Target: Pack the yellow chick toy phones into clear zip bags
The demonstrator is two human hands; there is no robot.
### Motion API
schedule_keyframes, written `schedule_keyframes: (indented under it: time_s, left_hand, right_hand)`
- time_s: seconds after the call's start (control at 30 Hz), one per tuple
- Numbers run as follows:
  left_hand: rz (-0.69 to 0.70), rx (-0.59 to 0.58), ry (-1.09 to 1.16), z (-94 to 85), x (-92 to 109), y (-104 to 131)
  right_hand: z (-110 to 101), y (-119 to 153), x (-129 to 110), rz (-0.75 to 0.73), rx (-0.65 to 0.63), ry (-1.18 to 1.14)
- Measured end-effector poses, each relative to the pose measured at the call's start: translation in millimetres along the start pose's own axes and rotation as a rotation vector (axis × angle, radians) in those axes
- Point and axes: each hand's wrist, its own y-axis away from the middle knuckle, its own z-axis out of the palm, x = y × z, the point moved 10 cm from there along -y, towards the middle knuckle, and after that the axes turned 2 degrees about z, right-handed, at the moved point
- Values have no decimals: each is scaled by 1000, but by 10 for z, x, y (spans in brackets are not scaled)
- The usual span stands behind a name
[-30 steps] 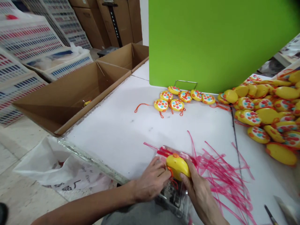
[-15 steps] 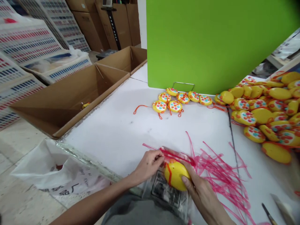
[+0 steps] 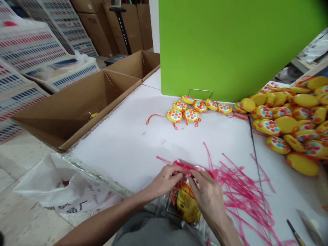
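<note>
A clear plastic bag [image 3: 176, 213] lies at the table's front edge with a yellow toy [image 3: 188, 203] inside it, its orange cord looped at the top. My left hand [image 3: 167, 177] pinches the bag's pink-edged opening from the left. At the right of the same opening is my right hand [image 3: 205, 186], its thumb and fingertips closed on the bag's edge above the toy. Pink strips [image 3: 246, 191] are heaped beside my right hand.
Several yellow toys [image 3: 191, 115] with coloured dots sit by the green board [image 3: 225, 48]. A big toy pile [image 3: 285, 126] is at right. Open cardboard boxes [image 3: 123, 79] line the left edge. A blade-like tool [image 3: 294, 232] lies at lower right.
The yellow toy has gone from my right hand down into the clear bag. My right hand has moved up to the bag's opening, close to my left hand.
</note>
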Motion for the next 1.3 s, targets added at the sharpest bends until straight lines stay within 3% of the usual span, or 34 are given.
schedule_keyframes:
  time_s: [0.2,0.33,0.43,0.57,0.63,0.73,0.83,0.93,1.0,1.13,1.3]
  left_hand:
    - [92,0,-191,65,316,23]
    - [92,-43,-261,87,349,68]
    - [43,-9,-260,-9,213,69]
    - [-31,26,-45,-94,-11,27]
    - [-53,25,60,-95,-75,1]
    - [-71,46,99,-118,-104,-25]
    - [-90,49,137,-121,-104,-33]
    - [-82,28,193,-95,-83,-33]
    - [-65,24,203,-88,-68,-30]
    - [-42,12,208,-70,-63,-19]
    - [-37,-7,226,-53,-76,-7]
  right_hand:
    - [61,-168,-153,-1,-48,-40]
    - [-49,-129,74,100,-16,-123]
    - [-202,102,714,339,1,-171]
    - [-633,717,1881,697,103,26]
    - [-797,1061,2359,864,81,130]
    - [-852,1358,2644,932,-80,245]
    - [-839,1260,2374,738,-107,224]
    - [-838,966,1850,520,14,-49]
    - [-759,740,1531,440,16,-201]
    - [-415,327,1133,443,-94,-297]
    - [125,33,955,424,-246,-565]
